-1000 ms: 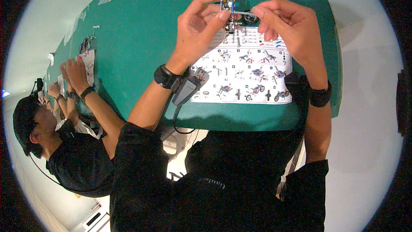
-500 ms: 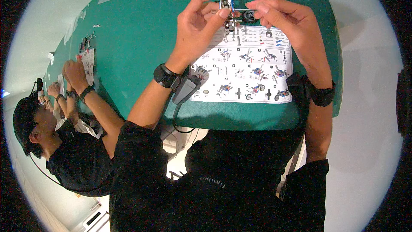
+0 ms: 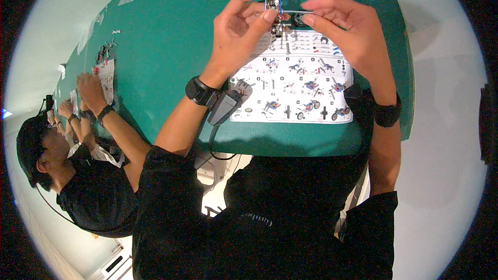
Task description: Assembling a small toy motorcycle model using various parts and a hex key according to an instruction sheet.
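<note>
Green counter; instruction sheet near its edge, grey cabled device just left of it. Far left: co-worker with own sheet.

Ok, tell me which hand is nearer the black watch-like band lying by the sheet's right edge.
Right. The right hand is raised just above the band; the left hand is across the instruction sheet.

A long green surface runs away to the upper left, its near edge curving in the fisheye view. Pale, smooth floor lies around it on both sides, evenly lit. At the lower left, a white fixture shows on the floor.
</note>
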Available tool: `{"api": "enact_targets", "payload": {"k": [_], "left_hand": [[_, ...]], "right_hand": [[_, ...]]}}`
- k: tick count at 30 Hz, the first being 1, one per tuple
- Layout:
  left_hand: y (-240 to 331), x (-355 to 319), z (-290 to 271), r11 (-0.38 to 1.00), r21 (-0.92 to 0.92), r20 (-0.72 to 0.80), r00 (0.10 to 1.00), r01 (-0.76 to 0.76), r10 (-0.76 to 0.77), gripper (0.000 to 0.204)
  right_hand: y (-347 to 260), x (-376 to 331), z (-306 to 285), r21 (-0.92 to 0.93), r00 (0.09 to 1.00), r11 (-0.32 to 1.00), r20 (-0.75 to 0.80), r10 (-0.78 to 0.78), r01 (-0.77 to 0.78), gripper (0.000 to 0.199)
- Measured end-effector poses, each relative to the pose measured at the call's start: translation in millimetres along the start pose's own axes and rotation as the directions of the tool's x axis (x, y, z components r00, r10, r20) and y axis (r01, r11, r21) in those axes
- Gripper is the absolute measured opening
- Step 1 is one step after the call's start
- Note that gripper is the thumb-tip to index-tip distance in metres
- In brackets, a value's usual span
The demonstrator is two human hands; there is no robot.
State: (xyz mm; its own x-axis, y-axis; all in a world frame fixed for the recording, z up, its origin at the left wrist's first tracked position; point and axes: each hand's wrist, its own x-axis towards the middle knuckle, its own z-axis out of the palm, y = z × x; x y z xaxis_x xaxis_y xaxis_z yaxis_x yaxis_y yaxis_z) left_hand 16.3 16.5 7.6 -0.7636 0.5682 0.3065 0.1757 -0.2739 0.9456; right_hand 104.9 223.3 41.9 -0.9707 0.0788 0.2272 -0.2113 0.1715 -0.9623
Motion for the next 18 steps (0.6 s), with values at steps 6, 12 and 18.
{"api": "enact_targets", "payload": {"k": [6,12,18], "left_hand": [[3,0,1,1.0,0.017,0.028,0.999,-0.02,0.019,0.036],[5,0,2,1.0,0.021,0.023,1.0,0.001,-0.002,0.036],[4,0,3,0.999,0.038,0.027,1.0,0.003,-0.004,0.036]], "right_hand": [[-4,-1,0,-0.078,0.999,0.996,-0.002,-0.042,0.042,0.013],[-15,0,-4,-0.431,0.981,0.885,0.0,-0.196,0.177,0.012],[-9,0,-3,-0.345,0.976,0.913,0.065,-0.209,0.219,0.01]]}}
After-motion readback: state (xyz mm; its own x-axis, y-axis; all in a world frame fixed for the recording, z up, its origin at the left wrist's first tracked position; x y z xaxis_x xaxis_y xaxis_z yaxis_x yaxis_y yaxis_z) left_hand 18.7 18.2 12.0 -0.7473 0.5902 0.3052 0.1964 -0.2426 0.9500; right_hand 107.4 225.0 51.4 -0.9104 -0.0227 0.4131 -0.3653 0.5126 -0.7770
